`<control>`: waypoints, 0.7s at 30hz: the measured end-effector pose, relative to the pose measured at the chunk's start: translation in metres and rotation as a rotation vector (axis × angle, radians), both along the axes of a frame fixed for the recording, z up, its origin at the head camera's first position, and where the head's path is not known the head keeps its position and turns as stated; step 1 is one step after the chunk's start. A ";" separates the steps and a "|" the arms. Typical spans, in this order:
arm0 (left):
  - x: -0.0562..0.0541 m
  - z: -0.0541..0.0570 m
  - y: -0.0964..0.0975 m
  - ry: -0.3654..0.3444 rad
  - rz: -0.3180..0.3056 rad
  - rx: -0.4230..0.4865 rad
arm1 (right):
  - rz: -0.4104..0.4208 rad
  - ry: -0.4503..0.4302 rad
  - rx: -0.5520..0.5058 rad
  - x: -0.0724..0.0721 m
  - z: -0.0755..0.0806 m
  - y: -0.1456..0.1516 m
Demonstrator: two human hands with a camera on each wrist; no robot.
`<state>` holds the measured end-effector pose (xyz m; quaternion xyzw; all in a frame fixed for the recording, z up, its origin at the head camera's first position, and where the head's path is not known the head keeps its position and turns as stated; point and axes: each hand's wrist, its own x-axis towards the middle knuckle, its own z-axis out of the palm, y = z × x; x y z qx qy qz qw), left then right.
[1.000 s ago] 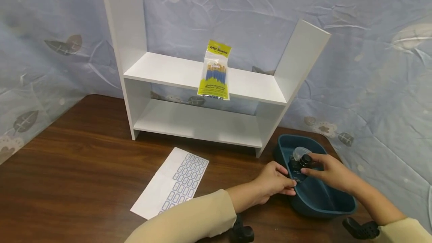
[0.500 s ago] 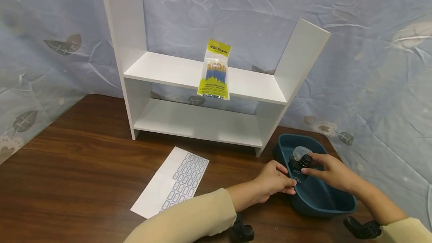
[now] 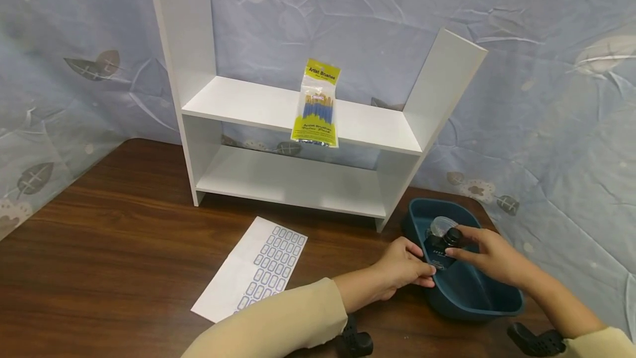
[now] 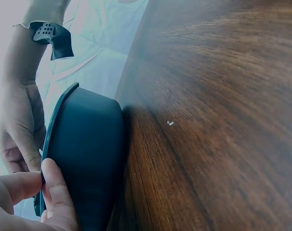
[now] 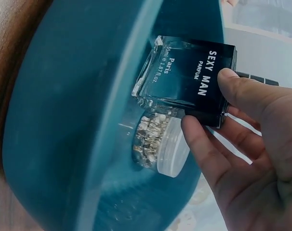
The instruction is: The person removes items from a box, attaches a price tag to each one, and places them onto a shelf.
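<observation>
My right hand (image 3: 489, 256) grips a glass perfume bottle (image 5: 184, 77) by its dark top, thumb on one side and fingers on the other. The bottle has a black cap and white lettering, and it stands within the teal plastic bin (image 3: 497, 291) at the table's right. Beside it in the bin is a small clear jar (image 5: 153, 137) of pin-like pieces with a whitish lid (image 5: 174, 147). My left hand (image 3: 399, 269) pinches the bin's near-left rim (image 4: 48, 137) between thumb and finger, seen close up in the left wrist view.
A white two-tier shelf (image 3: 248, 173) stands at the back of the table. A yellow-and-clear packet of artist brushes (image 3: 318, 106) leans on its upper board. On the wood table (image 3: 114, 242) in front lies a sheet of blue-bordered labels (image 3: 248, 275), partly behind the left sleeve.
My right hand and the perfume bottle have shifted very slightly to the right. The left hand stays on the bin's rim, and the bin itself has barely moved.
</observation>
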<state>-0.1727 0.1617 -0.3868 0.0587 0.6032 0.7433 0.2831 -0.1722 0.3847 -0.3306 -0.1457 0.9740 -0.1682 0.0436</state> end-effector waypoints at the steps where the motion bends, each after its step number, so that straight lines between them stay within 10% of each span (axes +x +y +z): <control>1: 0.000 0.000 0.000 0.000 0.000 -0.001 | 0.001 0.011 -0.006 0.000 0.001 0.000; 21: 0.001 -0.004 -0.001 0.009 0.026 0.028 | 0.008 0.166 -0.048 0.012 0.030 -0.013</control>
